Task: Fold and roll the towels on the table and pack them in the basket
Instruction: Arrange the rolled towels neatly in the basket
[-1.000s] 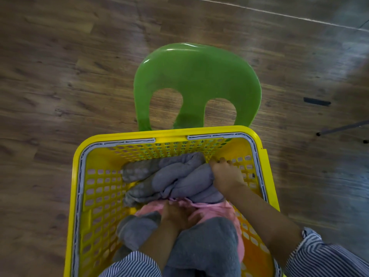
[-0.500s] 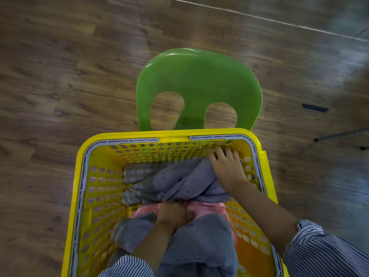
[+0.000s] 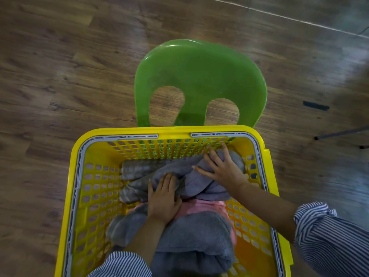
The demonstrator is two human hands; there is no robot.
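Yellow basket (image 3: 76, 186), lower centre of frame, holds the towels. Left hand (image 3: 163, 198) and right hand (image 3: 221, 168) press flat on the grey towel (image 3: 191, 182), fingers straight and spread (pink towel (image 3: 203, 206) beneath).

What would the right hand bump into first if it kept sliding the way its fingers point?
Most likely the yellow basket's perforated far wall. The right hand lies flat on the grey towel, fingers aimed at that wall and seemingly almost touching it, though depth is hard to judge.
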